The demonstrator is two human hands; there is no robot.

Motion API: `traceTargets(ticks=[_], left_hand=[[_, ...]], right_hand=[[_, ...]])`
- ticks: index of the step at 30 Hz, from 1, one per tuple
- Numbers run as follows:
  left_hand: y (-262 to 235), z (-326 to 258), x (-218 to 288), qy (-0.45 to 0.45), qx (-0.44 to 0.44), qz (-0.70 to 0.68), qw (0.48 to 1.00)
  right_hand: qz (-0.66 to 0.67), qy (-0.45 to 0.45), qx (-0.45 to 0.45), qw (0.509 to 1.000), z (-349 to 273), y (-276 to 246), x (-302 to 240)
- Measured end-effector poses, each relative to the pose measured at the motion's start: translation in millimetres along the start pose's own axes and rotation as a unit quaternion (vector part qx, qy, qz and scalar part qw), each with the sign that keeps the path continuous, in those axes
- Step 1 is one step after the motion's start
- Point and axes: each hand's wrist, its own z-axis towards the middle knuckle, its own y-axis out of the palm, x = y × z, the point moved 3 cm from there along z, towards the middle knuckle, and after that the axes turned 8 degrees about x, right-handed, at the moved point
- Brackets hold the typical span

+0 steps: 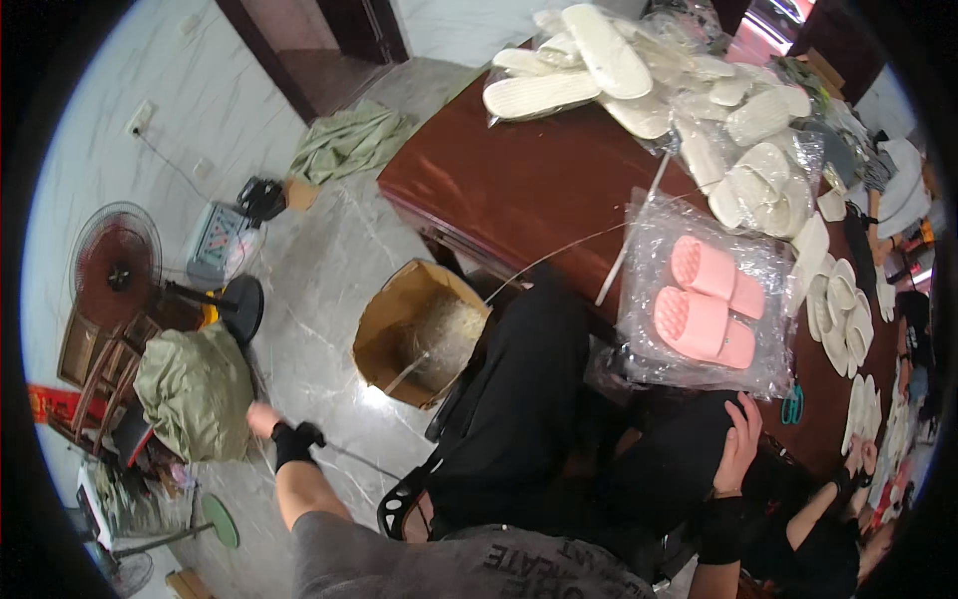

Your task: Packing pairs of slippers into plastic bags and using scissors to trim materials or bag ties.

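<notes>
Slippers: one pink pair lies inside a crinkled clear bag at the near edge of the dark red table, the two soles side by side with their long axes running from the table's near-left toward its far-right. The right hand rests just below that bag, off the table's near edge on the person's black-clad lap, fingers spread and flat, grasping nothing; the pink pair lies straight up and slightly left of it, close by, so this hand is far the nearer one. The left hand, wrapped in a black wrist strap, reaches well away from the table to the left, down toward a lumpy olive-green sack on the pale marble floor; its fingers are hidden against the sack, so I cannot tell whether it is closed or loose. Between that hand and the table stands one open cardboard box with pale stringy filling. A heap of white slippers, some bagged, too many to count surely, covers the table's far and right sides, and one thin white rod slants across the top beside the bag. One red-grilled floor fan stands far left of the table.
</notes>
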Motion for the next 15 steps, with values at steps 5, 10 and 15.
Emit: traceTargets(ticks=[5, 10, 15], left_hand=[[69.2, -148.7, 174.3, -0.105, -0.268, -0.479, 0.829], [74.7, -237.7, 296.2, -0.086, -0.468, -0.515, 0.713], [88.3, -249.9, 312.5, 0.1, -0.537, -0.38, 0.746]], right_hand=[[-0.027, -0.025, -0.02, 0.999, 5.4, 10.3, -19.3], [-0.049, 0.001, -0.016, 0.999, 5.6, 16.2, -13.8], [-0.026, 0.005, -0.011, 1.0, 7.5, 19.9, -8.1]])
